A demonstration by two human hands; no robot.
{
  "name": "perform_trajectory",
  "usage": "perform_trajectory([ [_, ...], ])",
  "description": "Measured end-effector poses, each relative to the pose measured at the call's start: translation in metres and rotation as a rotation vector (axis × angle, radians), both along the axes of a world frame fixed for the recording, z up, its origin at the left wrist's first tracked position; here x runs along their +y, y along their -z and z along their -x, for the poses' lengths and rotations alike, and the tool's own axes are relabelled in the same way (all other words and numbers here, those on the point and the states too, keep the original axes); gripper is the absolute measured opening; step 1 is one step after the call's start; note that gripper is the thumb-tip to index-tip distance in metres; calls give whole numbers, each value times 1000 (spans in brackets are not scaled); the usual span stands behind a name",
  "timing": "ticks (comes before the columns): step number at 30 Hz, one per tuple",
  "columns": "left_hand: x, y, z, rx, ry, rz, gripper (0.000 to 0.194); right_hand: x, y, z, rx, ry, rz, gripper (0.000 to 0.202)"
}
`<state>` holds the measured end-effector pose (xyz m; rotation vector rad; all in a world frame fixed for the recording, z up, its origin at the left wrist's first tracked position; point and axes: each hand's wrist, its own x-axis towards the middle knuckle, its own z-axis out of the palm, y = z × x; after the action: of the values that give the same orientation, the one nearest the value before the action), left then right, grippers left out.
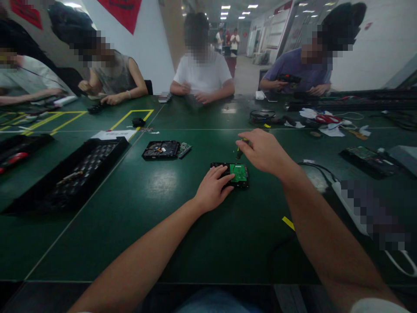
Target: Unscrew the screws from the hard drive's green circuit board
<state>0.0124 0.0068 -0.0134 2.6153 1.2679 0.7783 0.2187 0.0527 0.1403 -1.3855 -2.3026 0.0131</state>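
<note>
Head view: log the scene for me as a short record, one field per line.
Left hand: on drive, fingers spread
Right hand: gripping screwdriver
Screwdriver contact: cannot tell
Drive: green board up
Left, farther off: second drive, loose board beside it
Far left: black tray, small parts inside

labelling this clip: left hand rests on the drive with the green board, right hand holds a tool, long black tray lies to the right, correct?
Wrong side: the head view shows the long black tray to the left. The rest holds: left hand on the drive, right hand with the tool.
</note>
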Motion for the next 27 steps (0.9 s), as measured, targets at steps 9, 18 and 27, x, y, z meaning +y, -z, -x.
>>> perform_trajectory([
  [9, 0, 2, 1, -3, -1, 10, 44, -4, -4, -2, 81, 85, 4, 18],
  [18, -1, -1, 0, -5, -1, 13, 44, -7, -8, -4, 137, -26, 26, 14],
  [27, 0, 0, 1, -6, 5, 10, 44, -7, -13, -7, 107, -27, 1, 23],
])
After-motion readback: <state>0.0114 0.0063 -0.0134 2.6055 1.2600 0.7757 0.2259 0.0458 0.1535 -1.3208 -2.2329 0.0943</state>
